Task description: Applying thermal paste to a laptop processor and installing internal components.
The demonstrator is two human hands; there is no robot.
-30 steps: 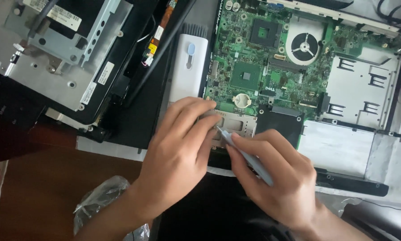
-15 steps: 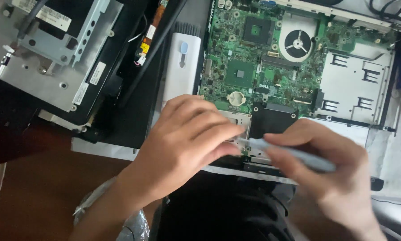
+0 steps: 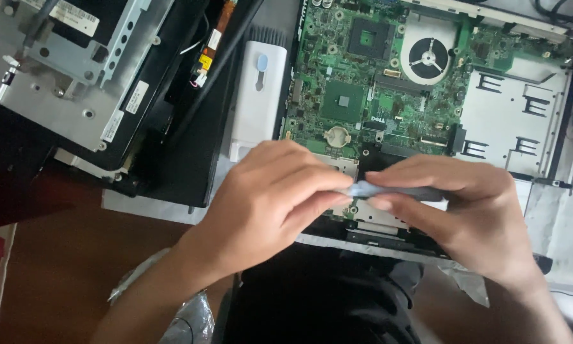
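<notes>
2 bare hands: left hand [image 3: 267,204], right hand [image 3: 471,216]; forearms unsleeved, no rings.

The grey tool [image 3: 398,191] is now lying level across the board's lower edge (a second ago it was slanting down to the right), the right hand [image 3: 471,216] is gripping it along its length, and the left hand's fingertips [image 3: 337,194] are pinching its near end

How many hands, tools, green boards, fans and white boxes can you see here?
Hands: 2, left hand and right hand
Grey tool, held by both hands: 1
Green board: 1
Fan: 1
White box: 1
Total: 6
</notes>
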